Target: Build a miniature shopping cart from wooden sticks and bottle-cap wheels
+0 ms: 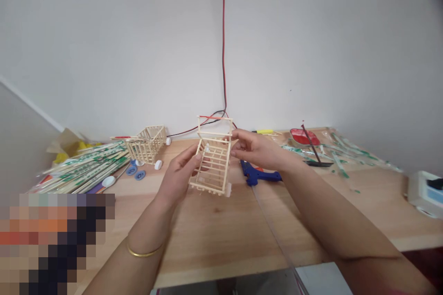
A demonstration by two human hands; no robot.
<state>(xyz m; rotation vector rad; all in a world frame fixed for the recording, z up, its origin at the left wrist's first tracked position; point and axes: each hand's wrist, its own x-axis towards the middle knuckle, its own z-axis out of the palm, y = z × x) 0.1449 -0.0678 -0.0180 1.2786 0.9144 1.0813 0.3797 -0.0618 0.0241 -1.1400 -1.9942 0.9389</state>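
A small cart built of thin wooden sticks [213, 159], with white wheels, is held up above the wooden table [221, 235]. My left hand [180, 175] grips its left side from below, fingers curled around the frame. At the cart's upper right edge my right hand [258, 149] pinches the frame between thumb and fingers. A gold bangle circles my left wrist.
A second stick cart [148, 144] stands at the back left beside a heap of wrapped chopsticks [90, 168] and blue and white bottle caps [135, 171]. A blue glue gun [259, 174] lies behind the hands. Torn wrappers [332, 150], a red dish [304, 136] and a white box [425, 189] sit right.
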